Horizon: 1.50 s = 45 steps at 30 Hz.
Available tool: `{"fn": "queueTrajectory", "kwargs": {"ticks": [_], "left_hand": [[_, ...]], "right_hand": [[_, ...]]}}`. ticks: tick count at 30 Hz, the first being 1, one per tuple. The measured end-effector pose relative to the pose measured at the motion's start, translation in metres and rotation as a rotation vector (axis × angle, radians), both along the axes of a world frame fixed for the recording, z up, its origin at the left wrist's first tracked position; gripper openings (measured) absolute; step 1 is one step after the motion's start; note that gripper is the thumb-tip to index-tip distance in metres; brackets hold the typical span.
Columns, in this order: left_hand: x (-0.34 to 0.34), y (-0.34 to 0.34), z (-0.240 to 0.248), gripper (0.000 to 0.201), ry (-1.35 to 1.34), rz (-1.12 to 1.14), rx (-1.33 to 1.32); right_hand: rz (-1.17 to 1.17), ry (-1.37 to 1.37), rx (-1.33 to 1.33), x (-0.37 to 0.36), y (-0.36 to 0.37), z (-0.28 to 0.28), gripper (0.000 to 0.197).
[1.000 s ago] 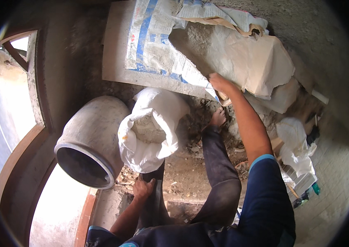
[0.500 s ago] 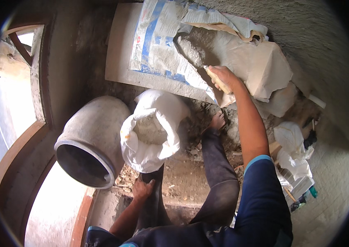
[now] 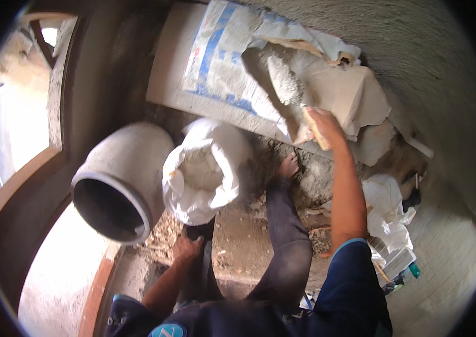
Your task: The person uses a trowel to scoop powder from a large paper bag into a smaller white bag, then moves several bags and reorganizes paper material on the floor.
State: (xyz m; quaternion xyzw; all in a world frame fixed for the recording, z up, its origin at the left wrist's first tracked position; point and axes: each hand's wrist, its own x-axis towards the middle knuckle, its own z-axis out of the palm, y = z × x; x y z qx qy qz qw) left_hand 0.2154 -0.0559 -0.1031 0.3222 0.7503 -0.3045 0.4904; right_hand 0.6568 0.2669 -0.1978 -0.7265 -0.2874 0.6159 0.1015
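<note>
As I watch remotely, my right hand (image 3: 326, 126) grips the pale yellow handle (image 3: 317, 132) of a long, powder-laden grey trowel (image 3: 284, 81) at the opening of the torn brown-and-white paper sack (image 3: 356, 101), upper centre. I judge it stiff but tip-heavy, spilling easily; hold it by the handle. My left hand (image 3: 186, 248), lower left of centre, touches the dark-trousered leg (image 3: 208, 275); whether it grips, I cannot tell.

Wooden window frame (image 3: 22, 182), crumpled white plastic (image 3: 384, 203)
</note>
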Motion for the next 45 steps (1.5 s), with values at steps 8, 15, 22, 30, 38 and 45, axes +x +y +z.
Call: {"fn": "queueTrajectory", "kwargs": {"ticks": [8, 15, 22, 30, 38, 45], "left_hand": [[-0.029, 0.007, -0.036, 0.096, -0.211, 0.516, 0.614], [-0.02, 0.062, -0.047, 0.068, -0.313, 1.044, 0.627], [-0.025, 0.086, -0.056, 0.035, -0.234, 1.251, 0.427], [-0.033, 0.088, -0.041, 0.058, -0.157, 1.159, 0.39], [-0.022, 0.126, -0.044, 0.052, -0.165, 1.164, 0.4], [-0.036, 0.121, -0.053, 0.034, -0.154, 0.767, 0.606]], "right_hand": [[0.287, -0.072, -0.035, -0.047, -0.058, 0.102, 0.043], [0.585, -0.026, -0.123, -0.145, -0.139, 0.126, 0.039], [0.675, -0.397, 0.124, -0.277, -0.22, 0.058, 0.04], [0.365, -0.271, 0.334, -0.214, -0.232, 0.131, 0.048], [-0.018, -0.364, 0.199, -0.085, -0.091, 0.043, 0.036], [0.0, -0.626, 0.362, -0.094, -0.052, 0.016, 0.047]]}}
